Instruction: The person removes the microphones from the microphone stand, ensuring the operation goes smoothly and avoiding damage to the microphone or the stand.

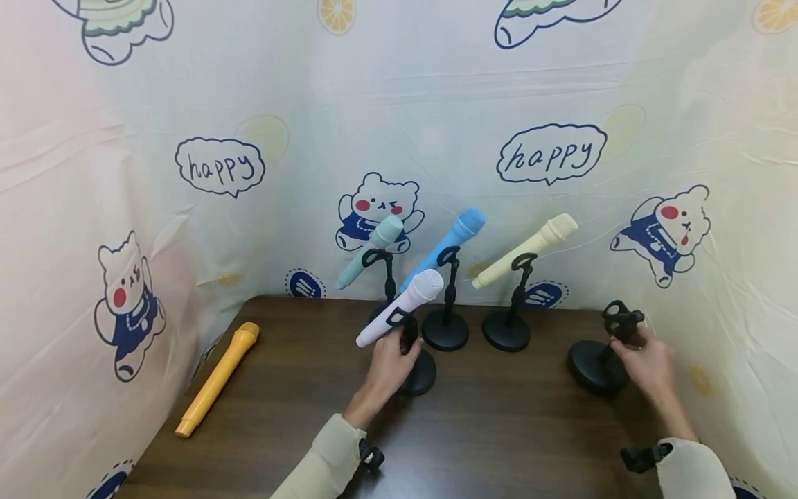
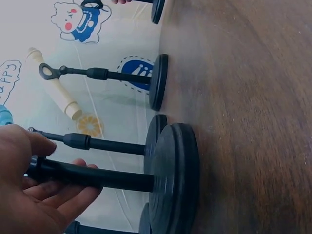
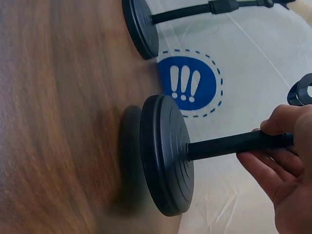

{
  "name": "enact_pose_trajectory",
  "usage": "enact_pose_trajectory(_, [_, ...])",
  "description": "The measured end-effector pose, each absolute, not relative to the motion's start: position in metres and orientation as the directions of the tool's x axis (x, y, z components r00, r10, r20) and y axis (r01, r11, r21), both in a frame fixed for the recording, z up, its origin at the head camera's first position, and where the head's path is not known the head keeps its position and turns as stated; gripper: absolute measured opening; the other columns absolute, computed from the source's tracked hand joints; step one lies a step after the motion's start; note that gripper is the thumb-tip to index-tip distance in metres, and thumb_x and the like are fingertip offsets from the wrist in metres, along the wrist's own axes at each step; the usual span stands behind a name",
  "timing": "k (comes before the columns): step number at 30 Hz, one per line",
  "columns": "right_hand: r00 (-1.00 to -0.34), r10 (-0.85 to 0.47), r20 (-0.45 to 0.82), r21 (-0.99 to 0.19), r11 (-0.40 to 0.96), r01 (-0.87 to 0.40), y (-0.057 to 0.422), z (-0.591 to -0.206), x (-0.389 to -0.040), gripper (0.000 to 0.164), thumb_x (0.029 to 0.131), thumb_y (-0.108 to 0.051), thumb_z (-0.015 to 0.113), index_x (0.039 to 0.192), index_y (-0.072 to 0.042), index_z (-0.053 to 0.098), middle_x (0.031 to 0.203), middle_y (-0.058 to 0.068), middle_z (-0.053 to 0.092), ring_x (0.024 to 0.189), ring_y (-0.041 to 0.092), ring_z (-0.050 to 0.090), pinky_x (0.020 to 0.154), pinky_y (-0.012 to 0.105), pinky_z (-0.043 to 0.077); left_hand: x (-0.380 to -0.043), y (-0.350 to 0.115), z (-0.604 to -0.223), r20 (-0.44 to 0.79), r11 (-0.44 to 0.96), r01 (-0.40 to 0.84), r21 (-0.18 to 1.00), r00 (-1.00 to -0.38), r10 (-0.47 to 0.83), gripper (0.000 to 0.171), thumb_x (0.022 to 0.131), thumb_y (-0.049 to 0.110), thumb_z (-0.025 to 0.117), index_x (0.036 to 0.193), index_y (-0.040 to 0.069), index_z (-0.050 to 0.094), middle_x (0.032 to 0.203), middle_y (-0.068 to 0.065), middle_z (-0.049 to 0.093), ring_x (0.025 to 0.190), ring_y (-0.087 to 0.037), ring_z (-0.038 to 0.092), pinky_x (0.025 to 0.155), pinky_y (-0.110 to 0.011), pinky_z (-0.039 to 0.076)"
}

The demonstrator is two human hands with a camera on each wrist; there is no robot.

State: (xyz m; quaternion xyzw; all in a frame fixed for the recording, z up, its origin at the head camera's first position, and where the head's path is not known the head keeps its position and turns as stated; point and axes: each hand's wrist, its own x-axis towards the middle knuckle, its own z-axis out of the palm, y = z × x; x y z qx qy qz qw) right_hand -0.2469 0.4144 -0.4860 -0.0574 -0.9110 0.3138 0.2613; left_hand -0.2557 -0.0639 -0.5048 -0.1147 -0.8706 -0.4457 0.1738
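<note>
My left hand (image 1: 389, 362) holds the pole of a black microphone stand (image 2: 122, 179), thumb on one side and fingers on the other. A pale lavender microphone (image 1: 405, 305) sits slanted in that stand's clip, its head up to the right. At the right, my right hand (image 1: 648, 364) grips the pole of another black microphone stand (image 3: 229, 145) just below its clip, which bears no microphone. This stand leans, and its round base (image 3: 165, 156) shows a dark shadow beside it on the tabletop.
Behind stand several stands with slanted microphones: mint green (image 1: 370, 251), blue (image 1: 444, 248) and cream (image 1: 526, 249). An orange microphone (image 1: 218, 378) lies on the brown table (image 1: 299, 416) at the left. A printed cloth (image 1: 436, 104) hangs around the table's back and sides.
</note>
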Motion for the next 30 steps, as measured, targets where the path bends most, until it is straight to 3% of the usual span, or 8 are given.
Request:
enact_pose_trajectory(1, [-0.863,0.276,0.424,-0.604,0.796,-0.043,0.417,-0.486,-0.247,0.030,0.092,-0.011,0.077,0.113,0.010,0.070,0.101,0.037,0.075,0.071,0.006,0.072,0.060,0.008,0.037,-0.255,-0.064,-0.505,0.402,0.573,0.352,0.740,-0.915,0.043,0.022,0.101,0.019,0.074,0.116,0.003,0.069,0.105,-0.014,0.077,0.093,-0.022,0.075,0.078,-0.037,0.063])
enact_pose_trajectory(4, [-0.877,0.294,0.380,-0.603,0.798,0.006,0.424,-0.486,-0.249,0.032,0.094,-0.014,0.076,0.115,0.009,0.069,0.104,0.037,0.075,0.073,0.019,0.074,0.059,0.013,0.038,-0.256,-0.063,-0.505,0.402,0.573,0.346,0.743,-0.915,0.031,0.023,0.102,0.021,0.074,0.116,0.004,0.069,0.104,-0.014,0.077,0.092,-0.021,0.074,0.077,-0.036,0.062])
enact_pose_trajectory(7, [-0.880,0.310,0.360,-0.600,0.799,0.037,0.430,-0.486,-0.251,0.035,0.094,-0.017,0.076,0.116,0.009,0.069,0.106,0.036,0.075,0.071,-0.001,0.061,0.059,0.016,0.039,-0.256,-0.063,-0.504,0.410,0.572,0.350,0.742,-0.912,0.027,0.020,0.102,0.022,0.073,0.112,0.005,0.069,0.100,-0.012,0.076,0.090,-0.020,0.073,0.076,-0.035,0.061])
enact_pose_trajectory(10, [-0.878,0.320,0.356,-0.594,0.803,0.052,0.434,-0.486,-0.252,0.036,0.094,-0.017,0.076,0.117,0.010,0.069,0.106,0.035,0.075,0.072,0.018,0.071,0.060,0.019,0.040,-0.256,-0.063,-0.504,0.416,0.573,0.356,0.738,-0.909,0.029,0.018,0.102,0.022,0.073,0.109,0.005,0.068,0.095,-0.009,0.074,0.086,-0.017,0.070,0.073,-0.033,0.058])
enact_pose_trajectory(12, [-0.876,0.327,0.355,-0.593,0.803,0.059,0.436,-0.485,-0.253,0.037,0.093,-0.017,0.076,0.117,0.010,0.069,0.106,0.035,0.075,0.085,0.041,0.075,0.061,0.022,0.040,-0.256,-0.063,-0.505,0.419,0.577,0.358,0.734,-0.908,0.031,0.017,0.102,0.022,0.073,0.107,0.006,0.068,0.092,-0.008,0.072,0.084,-0.016,0.068,0.071,-0.031,0.056])
enact_pose_trajectory(14, [-0.876,0.330,0.351,-0.592,0.804,0.066,0.437,-0.485,-0.253,0.037,0.093,-0.017,0.075,0.116,0.011,0.068,0.107,0.036,0.074,0.101,0.056,0.070,0.061,0.025,0.040,-0.256,-0.063,-0.505,0.420,0.581,0.360,0.730,-0.907,0.033,0.016,0.102,0.022,0.073,0.106,0.006,0.068,0.091,-0.007,0.072,0.082,-0.015,0.067,0.070,-0.029,0.055])
enact_pose_trajectory(25, [-0.883,0.342,0.321,-0.591,0.801,0.095,0.446,-0.485,-0.256,0.038,0.095,-0.017,0.072,0.117,0.014,0.065,0.108,0.040,0.071,0.101,0.059,0.066,0.067,0.039,0.044,-0.257,-0.063,-0.505,0.409,0.579,0.349,0.736,-0.912,0.031,0.018,0.102,0.022,0.073,0.109,0.006,0.068,0.095,-0.009,0.074,0.085,-0.016,0.070,0.072,-0.032,0.058])
enact_pose_trajectory(30, [-0.884,0.338,0.324,-0.593,0.800,0.089,0.449,-0.488,-0.257,0.038,0.096,-0.016,0.072,0.116,0.015,0.065,0.107,0.040,0.072,0.102,0.059,0.067,0.067,0.035,0.042,-0.256,-0.064,-0.506,0.411,0.582,0.355,0.732,-0.911,0.039,0.018,0.103,0.022,0.072,0.108,0.005,0.067,0.092,-0.008,0.073,0.083,-0.015,0.069,0.070,-0.031,0.058])
